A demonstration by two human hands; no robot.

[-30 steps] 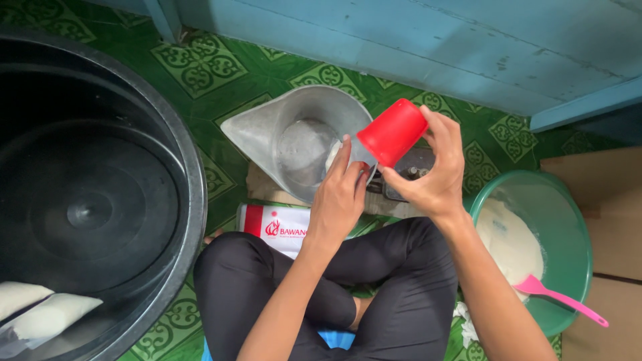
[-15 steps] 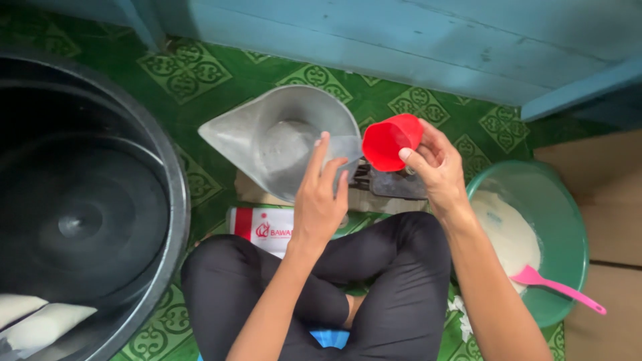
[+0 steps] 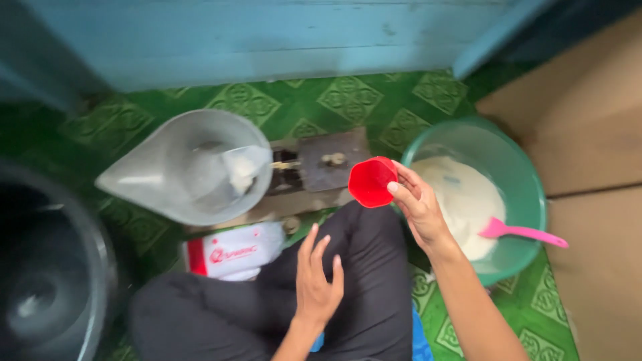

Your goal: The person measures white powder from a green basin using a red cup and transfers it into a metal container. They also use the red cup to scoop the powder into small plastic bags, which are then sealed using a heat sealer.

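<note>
A clear plastic jug (image 3: 184,167) with a pointed spout stands on the green patterned floor (image 3: 348,100), just beside a dark flat scale (image 3: 321,164). A red-and-white packet (image 3: 231,253) lies near the jug, and a big dark tub (image 3: 47,281) fills the lower left corner. A pale blue wooden wall (image 3: 267,40) runs behind, with brown cardboard (image 3: 588,134) at the right.

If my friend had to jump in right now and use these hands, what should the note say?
Right hand: holds the red cup, tipped on its side, beside the green bowl of white mix.
Left hand: open, empty, over the lap.
Things: clear funnel scoop lies on the small scale with a little white stuff in it; pink spatula rests in the bowl.
Done: some mix is in the scoop.
Left: cannot tell how much more is needed.
</note>
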